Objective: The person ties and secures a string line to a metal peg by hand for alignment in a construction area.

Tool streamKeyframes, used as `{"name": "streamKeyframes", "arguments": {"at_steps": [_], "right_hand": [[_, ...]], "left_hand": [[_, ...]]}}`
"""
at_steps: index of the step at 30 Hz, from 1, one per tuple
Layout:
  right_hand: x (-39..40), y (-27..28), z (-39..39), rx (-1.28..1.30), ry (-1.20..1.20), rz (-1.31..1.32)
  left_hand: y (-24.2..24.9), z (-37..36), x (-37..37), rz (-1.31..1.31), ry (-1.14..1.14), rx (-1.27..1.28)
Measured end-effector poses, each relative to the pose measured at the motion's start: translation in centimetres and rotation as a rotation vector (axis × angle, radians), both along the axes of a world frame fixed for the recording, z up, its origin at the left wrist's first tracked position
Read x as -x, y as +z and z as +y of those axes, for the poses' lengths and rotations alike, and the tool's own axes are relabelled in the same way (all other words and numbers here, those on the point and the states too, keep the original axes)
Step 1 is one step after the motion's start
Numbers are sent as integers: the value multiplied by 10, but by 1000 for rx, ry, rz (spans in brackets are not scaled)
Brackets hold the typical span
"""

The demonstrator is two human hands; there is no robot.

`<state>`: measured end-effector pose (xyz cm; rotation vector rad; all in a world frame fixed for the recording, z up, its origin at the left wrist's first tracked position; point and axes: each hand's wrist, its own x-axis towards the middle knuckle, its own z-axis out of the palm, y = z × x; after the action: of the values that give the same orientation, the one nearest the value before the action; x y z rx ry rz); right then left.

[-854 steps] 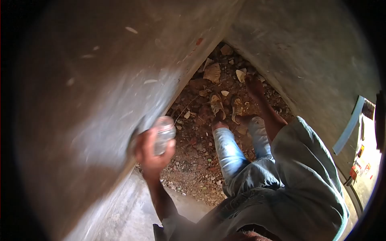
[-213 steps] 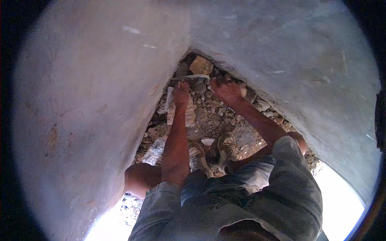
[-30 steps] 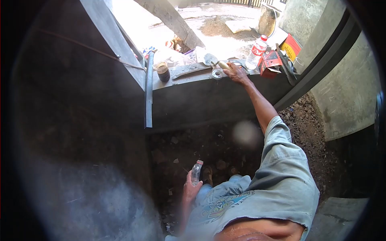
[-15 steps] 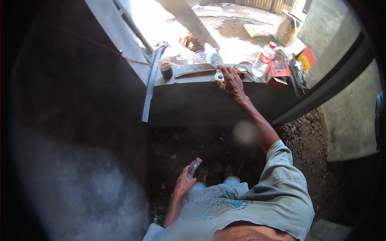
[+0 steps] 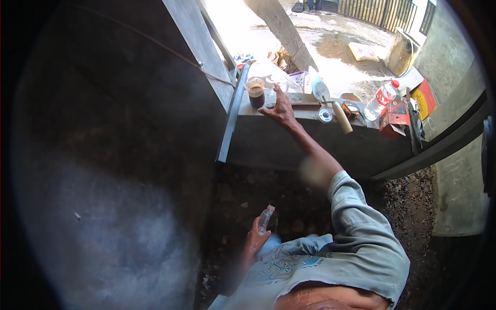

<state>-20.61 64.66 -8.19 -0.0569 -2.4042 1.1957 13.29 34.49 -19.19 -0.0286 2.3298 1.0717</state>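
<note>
Over the ledge (image 5: 305, 118), my right hand (image 5: 280, 109) reaches with thumb and fingers apart, holding nothing. Just left of it stands a clear cup of dark liquid (image 5: 256, 96); a small gap lies between them. Behind the hand is a flat strip of wood (image 5: 306, 106). To its right are a white ring-shaped roll (image 5: 325, 115) and a trowel with a pale handle (image 5: 342, 117). Low down by my body, my left hand (image 5: 257, 237) is closed around a small clear bottle with a reddish cap (image 5: 265, 218).
A metal bar (image 5: 232, 113) leans over the ledge's left end. An orange and black tape measure (image 5: 351, 109), a water bottle (image 5: 381, 101) and a red box (image 5: 394, 121) stand to the right. Gravel (image 5: 408, 206) covers the floor at lower right. Far off, a person's legs (image 5: 314, 5) show.
My right hand has moved left along the ledge, from the roll and trowel to beside the cup. The view has shifted, and the trowel handle now shows. My left hand still holds the small bottle.
</note>
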Motion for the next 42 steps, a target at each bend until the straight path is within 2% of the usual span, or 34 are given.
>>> {"name": "streamKeyframes", "arguments": {"at_steps": [3,7,13,17,20,24,30,32,34,35,37,40,41,42], "right_hand": [[21,0,-12,-155,-28,-41],[36,-3,-25,-253,-138,7],[46,0,-29,-117,-105,-95],[47,3,-40,-80,-170,85],[32,30,-52,167,-112,194],[-14,91,-60,108,-104,305],[-114,173,-61,-96,-52,206],[-145,196,-61,-129,-21,193],[-170,216,-61,-132,4,190],[-181,224,-61,-120,11,193],[-197,233,-56,-154,23,238],[-215,246,-56,-193,16,321],[-221,251,-58,-191,8,342],[-224,251,-57,-183,2,394]], "left_hand": [[9,-25,39,-85,-53,31],[-14,-72,80,34,-180,97],[-12,-78,118,9,-219,84],[-4,-59,126,-60,-247,69],[3,-44,126,-104,-262,43],[-6,-37,125,-94,-328,19],[-24,-35,139,-114,-462,60],[-17,-31,146,-111,-493,90],[-6,-24,156,-126,-523,98],[-17,-26,157,-64,-539,78],[8,-10,167,-175,-574,190],[8,-1,168,-76,-564,81],[16,2,171,-208,-571,97],[-52,-17,165,-45,-662,-68]]}}
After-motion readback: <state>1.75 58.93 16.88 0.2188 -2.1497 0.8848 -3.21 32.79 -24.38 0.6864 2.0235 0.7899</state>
